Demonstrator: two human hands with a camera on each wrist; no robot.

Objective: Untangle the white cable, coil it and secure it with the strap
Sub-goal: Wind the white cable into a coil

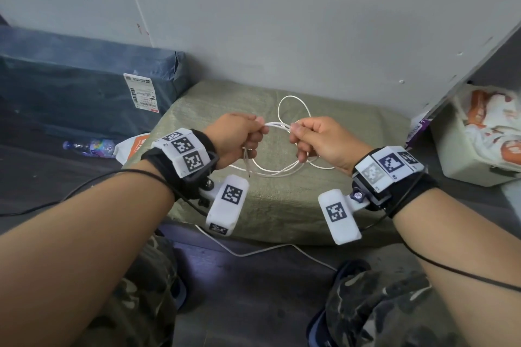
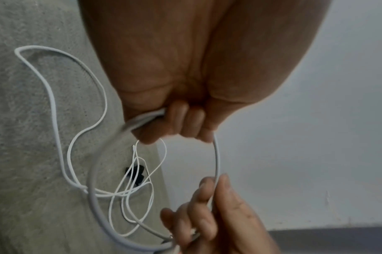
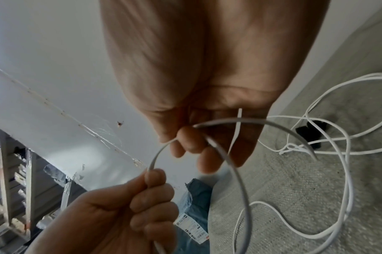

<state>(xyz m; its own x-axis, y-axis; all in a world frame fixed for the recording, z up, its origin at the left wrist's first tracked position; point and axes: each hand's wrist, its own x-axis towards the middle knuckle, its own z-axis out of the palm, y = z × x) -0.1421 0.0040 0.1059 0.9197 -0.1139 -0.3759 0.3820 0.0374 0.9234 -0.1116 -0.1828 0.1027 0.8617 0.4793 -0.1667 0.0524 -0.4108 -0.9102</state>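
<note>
Above the woven sack (image 1: 282,205), both hands' fingers (image 1: 255,136) clamped on white cable (image 1: 277,124).

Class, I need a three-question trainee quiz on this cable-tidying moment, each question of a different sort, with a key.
1. True or false: the left hand grips the white cable.
2. Where does the black strap lie? A) in the right hand B) on the green sack under the loops C) round the coil
3. Fill in: both hands hold the cable above the ____.

Key: 1 true; 2 B; 3 sack
</note>
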